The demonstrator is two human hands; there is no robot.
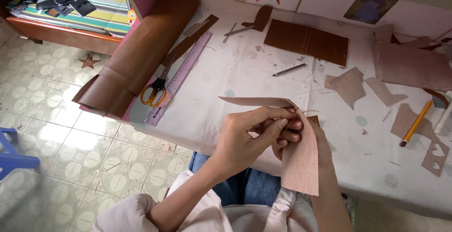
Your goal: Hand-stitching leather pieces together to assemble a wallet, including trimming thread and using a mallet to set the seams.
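Observation:
My left hand (247, 135) pinches the top edge of a folded brown leather piece (301, 161) whose pale woven backing faces me. A second flap of the piece (254, 101) sticks out to the left, above my fingers. My right hand (292, 138) is mostly hidden behind the leather, with only its fingertips showing against the left hand, gripping the same piece. Both hands are held above the front edge of the white table (245, 81), over my lap.
A brown leather roll (141, 53) hangs off the table's left end beside orange-handled scissors (154, 93) and a purple ruler (181, 74). A flat brown sheet (306, 41), a metal tool (288, 70), cut scraps (348, 86) and a yellow pencil (416, 123) lie on the table.

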